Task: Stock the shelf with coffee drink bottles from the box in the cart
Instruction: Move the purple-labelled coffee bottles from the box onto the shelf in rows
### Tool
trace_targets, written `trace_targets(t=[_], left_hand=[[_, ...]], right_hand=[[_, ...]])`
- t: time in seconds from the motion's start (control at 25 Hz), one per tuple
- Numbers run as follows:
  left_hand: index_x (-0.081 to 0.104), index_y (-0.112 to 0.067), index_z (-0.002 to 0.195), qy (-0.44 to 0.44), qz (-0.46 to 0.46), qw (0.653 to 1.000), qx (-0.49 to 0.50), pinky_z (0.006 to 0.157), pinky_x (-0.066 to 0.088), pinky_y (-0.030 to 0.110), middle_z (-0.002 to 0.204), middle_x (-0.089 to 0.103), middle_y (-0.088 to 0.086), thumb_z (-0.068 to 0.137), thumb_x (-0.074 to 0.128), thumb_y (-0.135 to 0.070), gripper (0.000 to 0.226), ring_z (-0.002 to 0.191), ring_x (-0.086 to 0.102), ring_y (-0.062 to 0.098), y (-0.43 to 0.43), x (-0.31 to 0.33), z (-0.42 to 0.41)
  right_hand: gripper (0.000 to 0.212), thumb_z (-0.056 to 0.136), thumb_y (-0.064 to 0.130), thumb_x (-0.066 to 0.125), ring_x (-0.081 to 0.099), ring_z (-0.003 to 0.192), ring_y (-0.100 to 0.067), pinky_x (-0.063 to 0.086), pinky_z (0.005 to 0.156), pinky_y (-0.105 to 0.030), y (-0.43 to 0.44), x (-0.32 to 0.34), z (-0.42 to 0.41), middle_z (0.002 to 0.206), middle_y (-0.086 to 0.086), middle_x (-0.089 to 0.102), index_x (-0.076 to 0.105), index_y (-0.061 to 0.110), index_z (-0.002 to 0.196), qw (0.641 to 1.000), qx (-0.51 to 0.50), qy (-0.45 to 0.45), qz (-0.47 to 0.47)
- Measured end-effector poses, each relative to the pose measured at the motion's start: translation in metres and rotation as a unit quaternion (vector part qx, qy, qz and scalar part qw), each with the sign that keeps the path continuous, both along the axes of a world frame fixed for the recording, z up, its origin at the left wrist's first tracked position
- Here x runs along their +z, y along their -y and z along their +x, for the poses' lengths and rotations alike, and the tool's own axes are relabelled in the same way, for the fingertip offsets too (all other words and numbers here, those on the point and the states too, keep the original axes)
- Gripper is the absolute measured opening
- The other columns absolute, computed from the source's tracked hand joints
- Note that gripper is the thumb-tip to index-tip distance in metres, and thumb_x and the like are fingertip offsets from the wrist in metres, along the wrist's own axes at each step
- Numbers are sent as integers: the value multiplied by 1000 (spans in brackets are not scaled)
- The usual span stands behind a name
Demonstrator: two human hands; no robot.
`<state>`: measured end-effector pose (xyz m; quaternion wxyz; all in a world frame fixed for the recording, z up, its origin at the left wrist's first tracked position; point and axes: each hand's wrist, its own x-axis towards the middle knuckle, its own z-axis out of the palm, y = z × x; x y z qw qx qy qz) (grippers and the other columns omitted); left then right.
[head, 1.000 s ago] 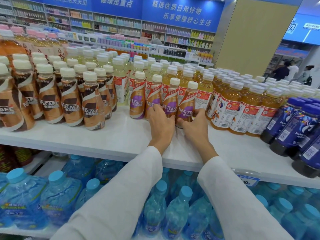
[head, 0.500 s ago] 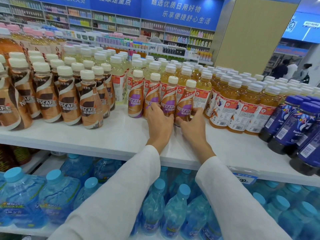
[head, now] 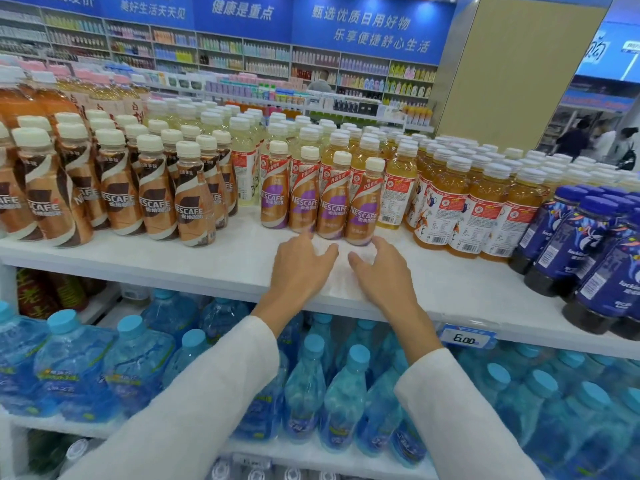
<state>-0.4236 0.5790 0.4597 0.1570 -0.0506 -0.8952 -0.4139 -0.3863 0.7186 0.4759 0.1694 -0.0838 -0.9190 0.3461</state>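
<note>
At the shelf point(head: 207, 261) front, your left hand point(head: 300, 270) and right hand point(head: 382, 273) hover empty, fingers point(head: 388, 245) apart, just short of the coffee bottles point(head: 334, 206), likely so the label-out row stands undisturbed.

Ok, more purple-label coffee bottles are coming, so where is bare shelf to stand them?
Bare: the white shelf along its front, before the purple-label coffee bottles and the orange tea bottles, plus a gap between purple-label and brown coffee bottles. Crowded: everything behind, and the blue bottles at the front edge.
</note>
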Motion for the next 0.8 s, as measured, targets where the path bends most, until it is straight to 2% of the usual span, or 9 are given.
trace_targets(t=[0.12, 0.28, 0.48, 0.6, 0.72, 0.8], left_hand=[[56, -12, 139, 11, -34, 999, 5, 103, 40, 37, 140, 59, 8, 96, 53, -58, 63, 131, 49, 27, 23, -3, 35], [55, -24, 140, -13, 54, 998, 24, 106, 34, 28, 144, 54, -4, 98, 55, -53, 52, 133, 44, 12, 67, -12, 82], [60, -29, 134, -14, 127, 984, 126, 103, 41, 26, 130, 58, -18, 97, 58, -48, 41, 117, 51, 3, 147, -41, 147], [60, -32, 133, 7, 139, 970, 200, 106, 44, 31, 129, 60, -19, 96, 58, -50, 41, 119, 55, 4, 207, -75, 190], [61, -33, 132, 44, 161, 943, 286, 97, 50, 24, 118, 65, -21, 96, 57, -52, 41, 107, 58, -8, 272, -110, 238], [61, -33, 132, 68, 173, 921, 342, 91, 53, 29, 112, 67, -22, 96, 56, -51, 40, 95, 61, -7, 313, -134, 269]], right_hand=[[63, 102, 48, 48, 42, 139, -27, 35, 111, -36, 17, -11, 28, 153, -10, 46, 38, 10, 151, 998, 33, 23, 54], [58, 104, 49, 45, 38, 144, -18, 29, 121, -38, 52, -26, 62, 157, 0, 42, 38, 18, 153, 996, 84, -35, 8], [51, 102, 48, 50, 36, 140, -5, 28, 115, -23, 122, -39, 103, 150, 13, 44, 44, 27, 149, 982, 167, -60, -70], [50, 100, 48, 52, 37, 139, 0, 29, 114, -23, 180, -59, 125, 147, 18, 46, 48, 31, 147, 962, 248, -48, -99], [50, 100, 48, 52, 37, 140, 0, 31, 116, -26, 245, -94, 140, 148, 19, 47, 49, 31, 147, 938, 331, -1, -101], [51, 101, 48, 52, 36, 141, -2, 30, 118, -27, 293, -122, 150, 151, 16, 45, 47, 29, 148, 920, 379, 51, -85]])
